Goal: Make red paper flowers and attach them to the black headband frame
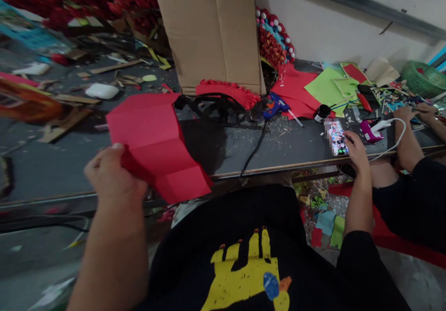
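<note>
1. Worktop [292,146]: a dark surface strewn with paper scraps, running across the view.
2. White case [101,91]: lies on the worktop at 11 o'clock from the left hand, well apart from it.
3. Left hand [111,174]: raised above the near edge of the worktop. Its fingers are clenched on the lower left edge of the red paper [156,144], thumb on top.
4. Red paper: a creased sheet held in the air and tilted, extending from the left hand towards 2 o'clock. Its lower corner hangs past the worktop edge.
5. Cardboard box [212,32]: stands upright at 1 o'clock from the red paper, at the back of the worktop.
6. Black straps [216,106]: a tangle lying at 6 o'clock from the box, just beside it.
7. Blue glue gun [275,106]: lies at 3 o'clock from the straps. Its black cord [252,153] runs towards 7 o'clock and over the worktop edge.
8. Green paper [325,88]: flat sheets at 2 o'clock from the glue gun, partly over red sheets.
9. Phone [337,138]: lies flat near the worktop edge, screen lit.
10. Right hand [356,148]: touches the phone from 4 o'clock. Whether its fingers grasp the phone cannot be told.
11. Co-worker's arm [406,134]: rests on the worktop at 3 o'clock from the right hand, a white cable [397,134] looping beside it.
</note>
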Demonstrator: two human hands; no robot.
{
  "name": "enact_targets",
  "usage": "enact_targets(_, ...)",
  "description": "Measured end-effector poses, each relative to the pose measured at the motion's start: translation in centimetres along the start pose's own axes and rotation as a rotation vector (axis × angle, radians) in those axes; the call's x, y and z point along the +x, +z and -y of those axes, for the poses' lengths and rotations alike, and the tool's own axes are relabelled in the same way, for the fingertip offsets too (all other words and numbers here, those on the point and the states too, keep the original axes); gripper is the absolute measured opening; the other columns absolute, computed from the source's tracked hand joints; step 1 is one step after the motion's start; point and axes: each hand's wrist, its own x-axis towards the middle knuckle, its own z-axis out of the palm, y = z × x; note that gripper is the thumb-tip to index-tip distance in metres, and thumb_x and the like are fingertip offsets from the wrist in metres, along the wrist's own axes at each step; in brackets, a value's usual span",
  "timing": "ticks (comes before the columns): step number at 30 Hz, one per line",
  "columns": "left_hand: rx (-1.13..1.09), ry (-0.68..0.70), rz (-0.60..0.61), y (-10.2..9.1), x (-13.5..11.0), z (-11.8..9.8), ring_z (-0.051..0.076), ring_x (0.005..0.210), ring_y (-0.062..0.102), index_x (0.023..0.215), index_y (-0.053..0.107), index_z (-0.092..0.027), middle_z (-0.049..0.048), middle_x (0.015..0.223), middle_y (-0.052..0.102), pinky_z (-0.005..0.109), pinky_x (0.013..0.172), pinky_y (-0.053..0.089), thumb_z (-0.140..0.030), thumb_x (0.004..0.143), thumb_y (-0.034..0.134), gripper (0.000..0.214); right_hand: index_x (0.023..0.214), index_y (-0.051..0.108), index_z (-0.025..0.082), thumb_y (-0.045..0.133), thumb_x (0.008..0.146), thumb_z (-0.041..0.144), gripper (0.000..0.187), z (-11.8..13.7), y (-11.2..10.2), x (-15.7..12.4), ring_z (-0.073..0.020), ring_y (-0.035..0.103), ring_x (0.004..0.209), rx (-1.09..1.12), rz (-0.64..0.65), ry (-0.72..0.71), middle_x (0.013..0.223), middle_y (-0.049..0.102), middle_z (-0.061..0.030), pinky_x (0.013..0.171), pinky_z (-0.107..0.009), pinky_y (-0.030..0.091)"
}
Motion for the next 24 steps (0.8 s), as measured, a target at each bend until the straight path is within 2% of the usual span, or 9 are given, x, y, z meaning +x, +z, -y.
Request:
enact_targets(2,-0.030,-0.078,-0.008,0.0,-0.8,-0.8,0.022,0.095,0.059,0.060,0.033,-0.014,-0.0022,0.070,0.039,0.027,0.056,0.033,-0.042,0.061,0.073,0.049,0.116,0.060,0.023,0.051,0.085,0.049,0.041,0.6,0.1,0.3,-0.0273,0.048,0.124,-0.095,-0.004,-0.057,0.129,0.053,-0.0118,0.106,-0.051,0.037)
enact_targets(4,-0.012,-0.092,0.022,0.0,-1.4,-1.4,0.035,0.117,0.052,0.061,0.031,-0.012,-0.0011,0.073,0.039,0.026,0.056,0.031,-0.041,0.067,0.072,0.051,0.120,0.057,0.024,0.059,0.079,0.054,0.051,1.2,0.2,0.4,-0.0279,0.044,0.127,-0.136,0.012,-0.086,0.132,0.049,-0.0117,0.111,-0.051,0.031)
enact_targets(6,0.022,-0.074,0.032,0.1,-1.7,-1.7,0.045,0.125,0.043,0.061,0.027,-0.012,-0.0007,0.075,0.037,0.025,0.054,0.029,-0.048,0.068,0.071,0.057,0.126,0.052,0.025,0.062,0.075,0.058,0.061,1.5,0.2,0.4,-0.0283,0.041,0.130,-0.139,0.032,-0.092,0.136,0.046,-0.0109,0.112,-0.051,0.029)
enact_targets(8,0.062,-0.057,0.041,0.2,-1.7,-1.8,0.049,0.127,0.039,0.061,0.025,-0.012,-0.0005,0.076,0.037,0.025,0.053,0.028,-0.053,0.068,0.070,0.062,0.127,0.051,0.028,0.059,0.077,0.061,0.061,1.7,0.2,0.3,-0.0283,0.040,0.131,-0.138,0.053,-0.073,0.137,0.044,-0.0098,0.111,-0.052,0.029)
enact_targets(12,0.039,-0.065,0.031,0.1,-1.6,-1.7,0.047,0.127,0.039,0.060,0.022,-0.011,-0.0014,0.072,0.038,0.022,0.053,0.027,-0.056,0.063,0.075,0.069,0.121,0.057,0.030,0.050,0.082,0.064,0.053,1.9,0.2,0.1,-0.0297,0.040,0.130,-0.216,0.073,-0.060,0.136,0.047,-0.0091,0.111,-0.055,0.027)
enact_targets(17,0.002,-0.079,0.018,0.0,-1.6,-1.8,0.040,0.123,0.048,0.059,0.023,-0.007,-0.0035,0.066,0.038,0.020,0.052,0.030,-0.047,0.065,0.075,0.066,0.115,0.063,0.030,0.045,0.082,0.067,0.053,2.0,0.6,0.1,-0.0310,0.039,0.131,-0.286,0.076,-0.090,0.137,0.047,-0.0095,0.111,-0.055,0.026)
enact_targets(20,0.018,-0.083,-0.007,0.1,-1.5,-1.6,0.040,0.121,0.049,0.060,0.024,-0.008,-0.0033,0.068,0.040,0.020,0.051,0.030,-0.045,0.067,0.073,0.061,0.118,0.061,0.031,0.043,0.083,0.067,0.053,2.0,0.6,0.1,-0.0302,0.039,0.132,-0.281,0.084,-0.090,0.139,0.046,-0.0088,0.111,-0.055,0.026)
enact_targets(24,0.008,-0.080,0.029,0.1,-1.5,-1.5,0.044,0.125,0.044,0.059,0.024,-0.010,-0.0013,0.071,0.039,0.020,0.050,0.030,-0.048,0.066,0.074,0.063,0.125,0.056,0.030,0.044,0.083,0.067,0.057,1.9,0.3,0.1,-0.0282,0.039,0.133,-0.205,0.078,-0.071,0.140,0.046,-0.0095,0.113,-0.053,0.025)
